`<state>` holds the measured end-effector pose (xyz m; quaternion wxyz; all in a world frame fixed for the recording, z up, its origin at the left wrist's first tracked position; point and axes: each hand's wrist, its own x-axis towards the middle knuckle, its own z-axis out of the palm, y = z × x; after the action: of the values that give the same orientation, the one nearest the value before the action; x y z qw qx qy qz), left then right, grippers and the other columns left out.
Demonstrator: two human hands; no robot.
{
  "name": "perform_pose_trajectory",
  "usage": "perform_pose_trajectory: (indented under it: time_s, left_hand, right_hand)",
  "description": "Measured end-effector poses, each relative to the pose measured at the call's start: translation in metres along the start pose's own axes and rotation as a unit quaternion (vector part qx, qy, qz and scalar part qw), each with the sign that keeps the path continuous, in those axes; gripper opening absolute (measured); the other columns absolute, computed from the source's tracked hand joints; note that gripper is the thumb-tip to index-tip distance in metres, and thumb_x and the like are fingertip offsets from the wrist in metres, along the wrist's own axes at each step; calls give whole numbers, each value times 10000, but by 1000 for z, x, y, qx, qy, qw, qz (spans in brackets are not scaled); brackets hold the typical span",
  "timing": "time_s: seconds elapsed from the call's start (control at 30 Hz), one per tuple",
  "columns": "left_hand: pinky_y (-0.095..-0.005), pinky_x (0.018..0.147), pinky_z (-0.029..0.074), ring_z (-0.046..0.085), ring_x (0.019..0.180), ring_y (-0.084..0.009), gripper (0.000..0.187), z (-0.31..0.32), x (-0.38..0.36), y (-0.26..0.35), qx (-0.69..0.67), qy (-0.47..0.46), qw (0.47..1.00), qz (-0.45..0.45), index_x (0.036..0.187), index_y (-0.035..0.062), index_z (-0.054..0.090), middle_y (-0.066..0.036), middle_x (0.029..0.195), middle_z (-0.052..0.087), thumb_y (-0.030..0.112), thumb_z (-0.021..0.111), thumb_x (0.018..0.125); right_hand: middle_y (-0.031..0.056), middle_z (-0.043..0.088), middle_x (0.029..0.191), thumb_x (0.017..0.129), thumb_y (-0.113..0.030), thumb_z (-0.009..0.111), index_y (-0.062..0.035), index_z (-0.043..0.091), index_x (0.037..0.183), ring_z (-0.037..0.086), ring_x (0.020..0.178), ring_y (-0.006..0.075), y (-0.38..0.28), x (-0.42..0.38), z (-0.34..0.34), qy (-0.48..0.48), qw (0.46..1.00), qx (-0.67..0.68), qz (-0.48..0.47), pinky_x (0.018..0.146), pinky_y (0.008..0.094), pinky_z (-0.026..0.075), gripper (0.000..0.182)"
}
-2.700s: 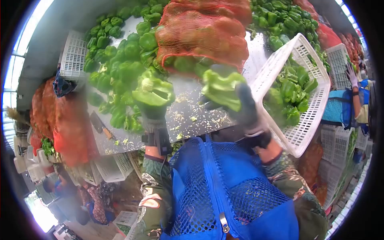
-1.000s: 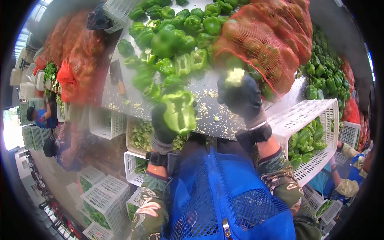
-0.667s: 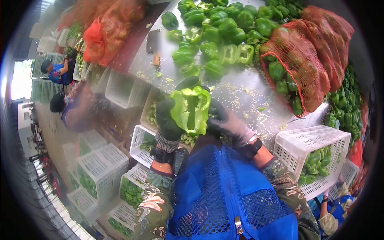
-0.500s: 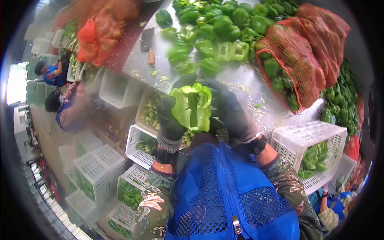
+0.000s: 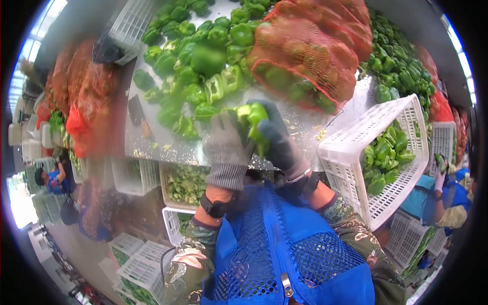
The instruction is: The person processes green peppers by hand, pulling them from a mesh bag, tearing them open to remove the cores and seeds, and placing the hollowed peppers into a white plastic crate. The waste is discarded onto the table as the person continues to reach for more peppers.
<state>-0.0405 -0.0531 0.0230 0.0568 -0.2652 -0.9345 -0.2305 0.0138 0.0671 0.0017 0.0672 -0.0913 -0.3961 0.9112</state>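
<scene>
Both my gloved hands grip one green pepper half (image 5: 253,122) above the front edge of the steel table (image 5: 168,145). My left hand (image 5: 226,147) covers its left side, back of the glove toward me. My right hand (image 5: 277,140) wraps the right side. Just beyond the hands lies a heap of green peppers (image 5: 198,66), some cut open. A red mesh sack (image 5: 305,51) of peppers lies on the table behind my right hand.
A white crate (image 5: 351,152) tilted against the table's right side holds pepper pieces. A knife (image 5: 138,116) lies at the table's left. A crate of trimmings (image 5: 185,183) sits under the front edge. Red sacks (image 5: 81,96) stand left; other workers are left and right.
The pepper half was held open in my left hand; now both hands close round it and it sits higher, over the table edge. My view has swung back toward the table.
</scene>
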Motion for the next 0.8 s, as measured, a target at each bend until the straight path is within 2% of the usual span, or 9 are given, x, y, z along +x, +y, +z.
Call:
perform_pose_trajectory:
  time_s: [0.17, 0.27, 0.33, 0.43, 0.53, 0.6, 0.63, 0.73, 0.8]
  left_hand:
    - [-434, 651, 506, 613, 803, -369, 306, 29, 21, 10, -92, -42, 993, 55, 1034, 58, 511, -185, 961, 562, 101, 659, 770]
    - [-201, 540, 399, 478, 674, -45, 112, 21, 13, 19, -625, -73, 772, -87, 1018, 49, 554, 32, 787, 522, 106, 581, 926]
    - [-147, 522, 356, 449, 637, -17, 111, -8, 9, 23, -731, -38, 661, -164, 1002, 59, 566, 42, 797, 521, 146, 590, 937]
    - [-237, 717, 510, 613, 834, -116, 267, -36, 0, 11, -516, -41, 853, -69, 1115, -13, 581, -72, 977, 658, 142, 638, 905]
    - [-349, 683, 544, 667, 777, -262, 299, -38, 4, 27, -296, -99, 942, 125, 1114, 19, 567, -165, 1010, 648, 167, 651, 867]
    - [-406, 702, 536, 646, 783, -359, 340, -30, 11, 44, -138, -120, 976, 115, 1144, 54, 553, -201, 1013, 622, 243, 616, 869]
    - [-401, 683, 523, 642, 760, -345, 353, -28, 15, 53, -45, -164, 982, 84, 1135, 12, 589, -190, 973, 650, 200, 646, 841]
    - [-352, 647, 514, 641, 688, -275, 274, 4, 17, 26, -182, -214, 958, 61, 1070, -1, 593, -164, 851, 657, 163, 609, 851]
    - [-283, 606, 476, 568, 602, -124, 195, 20, 14, 11, -481, -273, 831, -50, 994, -15, 596, -111, 694, 618, 110, 597, 845]
  right_hand:
    - [47, 594, 1055, 917, -291, 629, -84, 478, 1261, 596, 895, 141, -13, -5, -10, 78, 996, -7, -41, 765, 266, 505, 429]
    - [86, 608, 1113, 929, -405, 583, -93, 506, 1268, 627, 931, 197, -12, 12, -53, -36, 939, 338, 46, 820, 341, 528, 467]
    - [144, 592, 1219, 926, -487, 531, -90, 503, 1309, 606, 1060, 274, -26, 6, -47, -3, 944, 328, 26, 914, 505, 495, 552]
    - [169, 561, 1286, 924, -497, 521, -62, 474, 1344, 554, 1169, 298, -42, -1, -33, -91, 932, 350, 23, 966, 572, 443, 607]
    - [165, 556, 1289, 927, -513, 506, -27, 443, 1356, 554, 1161, 290, -32, 4, -35, -32, 937, 348, 16, 970, 499, 459, 652]
    - [145, 584, 1224, 943, -510, 481, -5, 425, 1364, 582, 1095, 250, -32, 2, -26, -4, 974, 229, 0, 945, 410, 477, 660]
    - [139, 590, 1204, 947, -506, 476, -8, 423, 1365, 591, 1067, 235, -32, 1, -25, -15, 983, 181, 3, 931, 393, 484, 653]
    - [112, 609, 1125, 960, -483, 461, -16, 442, 1343, 612, 953, 182, -42, -8, -11, -23, 990, -137, -9, 856, 317, 503, 604]
    - [109, 616, 1109, 967, -458, 460, -30, 463, 1325, 610, 943, 171, -55, -13, 0, -27, 986, -110, 124, 836, 296, 499, 558]
